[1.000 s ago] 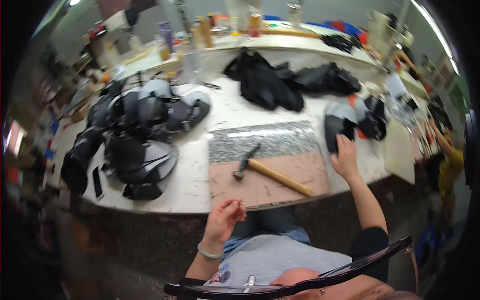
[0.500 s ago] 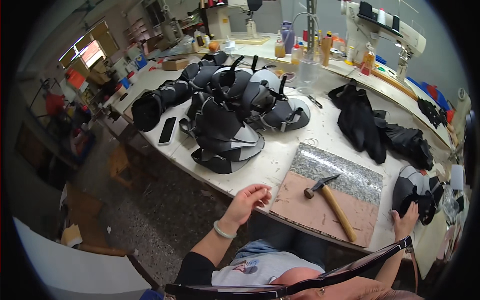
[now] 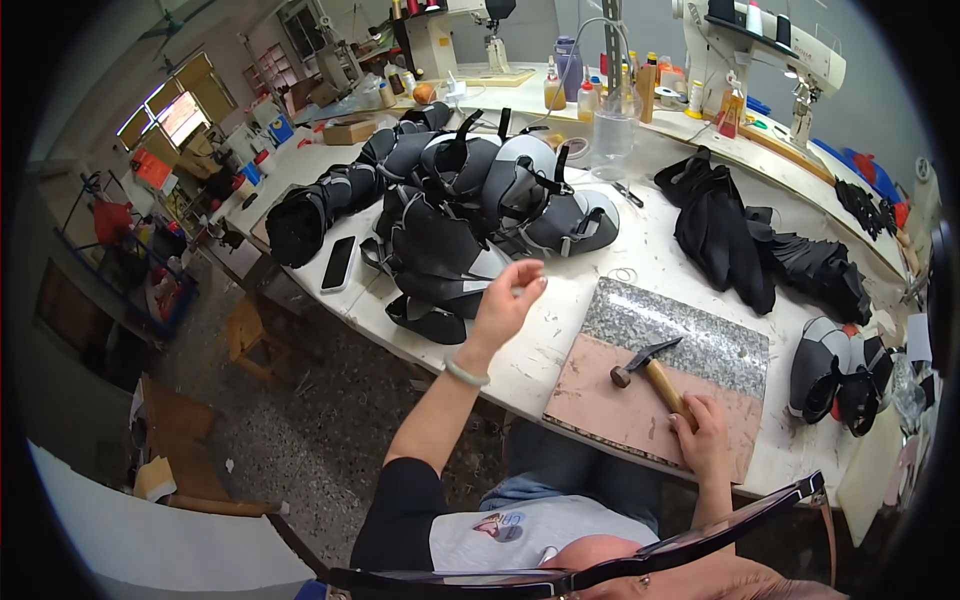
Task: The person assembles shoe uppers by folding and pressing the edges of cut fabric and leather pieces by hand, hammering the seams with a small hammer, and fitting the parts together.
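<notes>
My right hand (image 3: 706,438) grips the lower wooden handle of a hammer (image 3: 660,380), whose dark metal head rests on a pinkish board (image 3: 610,400). My left hand (image 3: 508,305) is raised over the table's near edge, its fingers loosely bent and apart, with nothing visible in them. Just beyond it lies a pile of grey and black shoe uppers (image 3: 435,240), which it partly hides; whether it touches them I cannot tell. A second pair of uppers (image 3: 820,360) stands at the right, beside the board.
A speckled stone slab (image 3: 680,335) carries the board. Black fabric pieces (image 3: 720,235) lie beyond it. A phone (image 3: 339,264) sits near the left table edge. At the back stand bottles (image 3: 555,90), a clear container (image 3: 613,140) and a sewing machine (image 3: 770,50).
My right hand has left the uppers at the right and moved left onto the hammer handle. My left hand has risen and moved forward to the pile of uppers.
</notes>
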Tool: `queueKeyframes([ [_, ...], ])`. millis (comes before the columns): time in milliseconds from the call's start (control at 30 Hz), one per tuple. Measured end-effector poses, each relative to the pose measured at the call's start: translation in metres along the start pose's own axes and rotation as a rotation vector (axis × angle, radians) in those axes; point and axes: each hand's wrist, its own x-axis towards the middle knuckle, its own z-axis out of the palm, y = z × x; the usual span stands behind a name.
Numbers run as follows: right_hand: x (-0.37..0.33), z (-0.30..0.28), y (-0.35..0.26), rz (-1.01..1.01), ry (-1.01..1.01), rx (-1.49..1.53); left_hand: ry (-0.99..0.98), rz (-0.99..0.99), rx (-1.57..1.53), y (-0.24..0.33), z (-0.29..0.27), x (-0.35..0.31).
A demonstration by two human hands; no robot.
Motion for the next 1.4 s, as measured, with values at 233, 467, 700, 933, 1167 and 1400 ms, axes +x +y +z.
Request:
queueKeyframes([
  [233,-0.008,-0.004,0.016,-0.003,0.131,-0.186,0.252,0.333,0.618,0.0,-0.006,0.105],
  [467,-0.02,-0.028,0.044,0.01,0.282,-0.381,0.337,0.283,1.232,-0.027,-0.022,0.171],
  [700,-0.025,-0.03,0.041,0.06,0.279,-0.38,0.443,0.431,1.315,0.001,-0.013,0.18],
  [933,-0.028,-0.028,0.044,0.066,0.282,-0.372,0.523,0.763,0.851,0.083,0.031,0.125],
  [1167,-0.013,-0.026,0.03,0.005,0.374,-0.337,-0.057,0.495,0.645,0.027,0.075,0.017],
  [1400,0.012,0.015,-0.046,-0.265,0.158,0.053,0.124,-0.113,-0.364,-0.027,0.044,-0.084],
])
